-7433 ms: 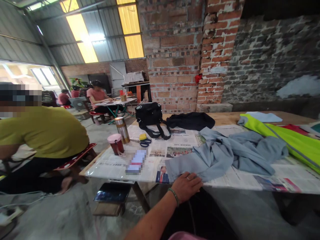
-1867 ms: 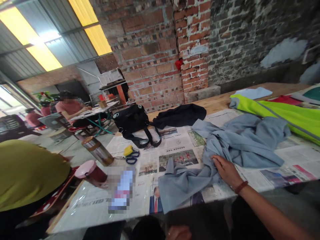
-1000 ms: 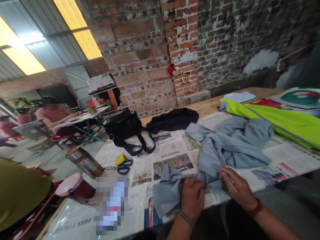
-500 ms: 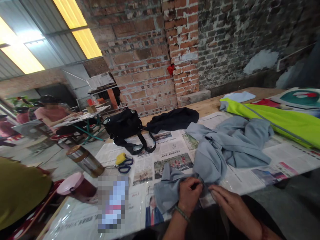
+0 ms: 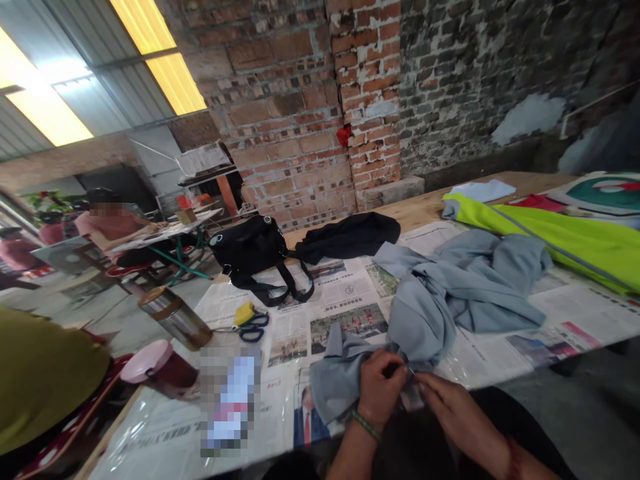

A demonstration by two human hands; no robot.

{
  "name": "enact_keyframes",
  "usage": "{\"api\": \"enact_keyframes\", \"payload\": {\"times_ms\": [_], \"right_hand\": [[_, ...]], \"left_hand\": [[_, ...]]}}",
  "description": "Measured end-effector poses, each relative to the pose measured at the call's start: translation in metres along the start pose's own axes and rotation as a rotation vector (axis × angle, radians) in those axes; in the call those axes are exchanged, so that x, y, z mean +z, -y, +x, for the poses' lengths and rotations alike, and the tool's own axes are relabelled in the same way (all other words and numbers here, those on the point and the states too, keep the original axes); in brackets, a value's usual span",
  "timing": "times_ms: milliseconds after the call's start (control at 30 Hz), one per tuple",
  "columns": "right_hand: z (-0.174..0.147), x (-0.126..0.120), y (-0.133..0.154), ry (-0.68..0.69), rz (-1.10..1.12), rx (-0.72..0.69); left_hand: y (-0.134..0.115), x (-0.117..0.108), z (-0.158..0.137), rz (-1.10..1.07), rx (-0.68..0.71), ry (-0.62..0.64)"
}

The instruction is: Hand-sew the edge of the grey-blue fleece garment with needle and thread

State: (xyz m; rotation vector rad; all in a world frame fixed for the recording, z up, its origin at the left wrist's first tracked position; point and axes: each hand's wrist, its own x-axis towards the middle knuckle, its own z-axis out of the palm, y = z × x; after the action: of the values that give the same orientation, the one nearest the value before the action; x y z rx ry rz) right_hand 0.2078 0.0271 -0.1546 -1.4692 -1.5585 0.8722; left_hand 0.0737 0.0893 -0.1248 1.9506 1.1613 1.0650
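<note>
We've got newspaper (image 5: 345, 290) over most of our wooden desk (image 5: 425, 208), brick wall (image 5: 280, 133) behind; the small print's unreadable to us. Our grey cloth (image 5: 425, 320) lies bunched toward the front edge, left hand (image 5: 381, 387) pinching it. Can't tell whether our right hand (image 5: 453, 407), just beside, grips anything. Count: one flask (image 5: 175, 318), one lidded cup (image 5: 173, 373), one scissors (image 5: 254, 325).

One cam, worn on my head: looks fwd & down over the table (image 5: 420, 208) twd the brick wall (image 5: 280, 120). V. wide view. My L hand (image 5: 383, 387) & R hand (image 5: 453, 407) are close, near btm edge, rt of ctr; far table (image 5: 209, 217) well off, left side.
</note>
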Motion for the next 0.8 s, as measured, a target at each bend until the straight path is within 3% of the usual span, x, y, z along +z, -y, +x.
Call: {"api": "enact_keyframes", "payload": {"times_ms": [200,367,533,667,800], "right_hand": [[0.005,-0.001,0.009,0.007,0.009,-0.031],[0.019,0.003,0.013,-0.088,-0.064,-0.045],[0.025,0.006,0.012,-0.132,-0.074,-0.062],[0.014,-0.012,0.013,-0.027,-0.202,-0.103],[0.023,-0.038,0.029,-0.239,-0.338,-0.239]], "left_hand": [[-0.002,-0.002,-0.003,-0.028,0.078,-0.024],[-0.001,-0.002,-0.006,-0.029,0.098,-0.004],[0.004,0.003,-0.011,0.059,0.032,-0.019],[0.007,0.007,-0.014,0.187,0.034,0.0],[0.01,0.009,-0.017,0.26,0.104,0.039]]}}
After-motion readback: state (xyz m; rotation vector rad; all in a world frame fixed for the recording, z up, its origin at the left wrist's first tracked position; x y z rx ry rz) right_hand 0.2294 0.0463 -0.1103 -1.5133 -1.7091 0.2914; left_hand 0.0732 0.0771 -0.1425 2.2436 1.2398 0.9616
